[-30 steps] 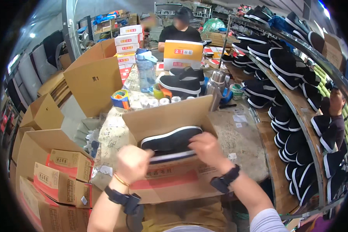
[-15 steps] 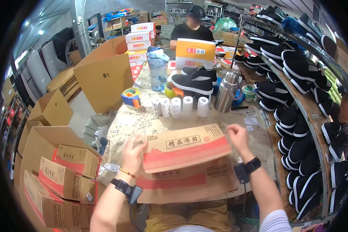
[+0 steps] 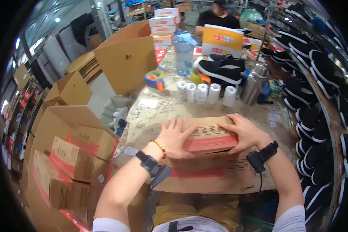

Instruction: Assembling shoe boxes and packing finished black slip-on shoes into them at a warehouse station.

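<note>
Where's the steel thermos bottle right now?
In the head view the steel thermos bottle stands on the table to the right, just right of the row of white tape rolls and beside the black shoes.

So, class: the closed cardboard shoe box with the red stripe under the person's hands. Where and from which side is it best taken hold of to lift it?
Probably by its two short ends, one hand from each side. The shoe box lies flat and long across the table, lid down, with the left hand and right hand pressing on top near those ends, which look free of the flattened carton beneath.
</note>
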Demonstrator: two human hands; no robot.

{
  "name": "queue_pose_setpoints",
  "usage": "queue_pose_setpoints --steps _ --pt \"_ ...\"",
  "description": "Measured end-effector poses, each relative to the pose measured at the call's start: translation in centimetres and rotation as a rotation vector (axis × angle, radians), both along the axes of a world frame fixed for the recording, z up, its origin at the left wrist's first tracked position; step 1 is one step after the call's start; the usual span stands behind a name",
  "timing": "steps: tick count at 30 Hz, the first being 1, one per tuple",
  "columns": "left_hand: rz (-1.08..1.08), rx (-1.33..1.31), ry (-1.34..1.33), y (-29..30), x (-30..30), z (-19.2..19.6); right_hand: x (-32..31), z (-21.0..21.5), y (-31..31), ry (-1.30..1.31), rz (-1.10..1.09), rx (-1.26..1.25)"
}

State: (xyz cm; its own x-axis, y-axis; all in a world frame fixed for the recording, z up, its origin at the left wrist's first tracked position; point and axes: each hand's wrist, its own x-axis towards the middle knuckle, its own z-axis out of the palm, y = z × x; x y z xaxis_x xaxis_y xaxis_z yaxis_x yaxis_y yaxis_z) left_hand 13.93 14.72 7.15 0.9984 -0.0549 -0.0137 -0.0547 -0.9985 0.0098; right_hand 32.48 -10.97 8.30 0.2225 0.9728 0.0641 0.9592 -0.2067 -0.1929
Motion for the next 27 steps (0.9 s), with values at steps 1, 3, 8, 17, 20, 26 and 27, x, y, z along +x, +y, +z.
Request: queue_pose_setpoints --steps 1,3,8,17,20,26,27 --pt "0.039 0.011 0.012 0.0 -0.3 -0.3 -0.2 -0.4 0.3 -0.047 0.012 0.074" --pt "-0.046 -0.017 -0.070 -0.3 -0.1 -0.5 -1.5 -2.3 -0.8 -0.150 -0.033 0.206" --pt "-0.007 -0.040 0.133 -0.8 0.0 0.7 -0.9 -2.3 -0.8 -0.016 -0.036 0.232" --pt "-0.110 -0.007 -0.449 -3.7 -4.5 -4.3 1.5 -11.3 -6.1 0.995 -0.408 0.885" --pt "-0.109 0.045 -0.621 -4.3 -7.4 -5.9 -2.5 -11.0 -7.2 1.680 -0.295 0.798" --pt "0.258 -0.329 -1.288 -5.5 -15.0 -8.3 -11.5 -10.2 0.2 2.058 -0.281 0.952" --pt "0.214 -0.340 -1.353 -6.0 -16.5 -8.3 -14.8 -8.9 4.1 2.224 -0.251 0.919"
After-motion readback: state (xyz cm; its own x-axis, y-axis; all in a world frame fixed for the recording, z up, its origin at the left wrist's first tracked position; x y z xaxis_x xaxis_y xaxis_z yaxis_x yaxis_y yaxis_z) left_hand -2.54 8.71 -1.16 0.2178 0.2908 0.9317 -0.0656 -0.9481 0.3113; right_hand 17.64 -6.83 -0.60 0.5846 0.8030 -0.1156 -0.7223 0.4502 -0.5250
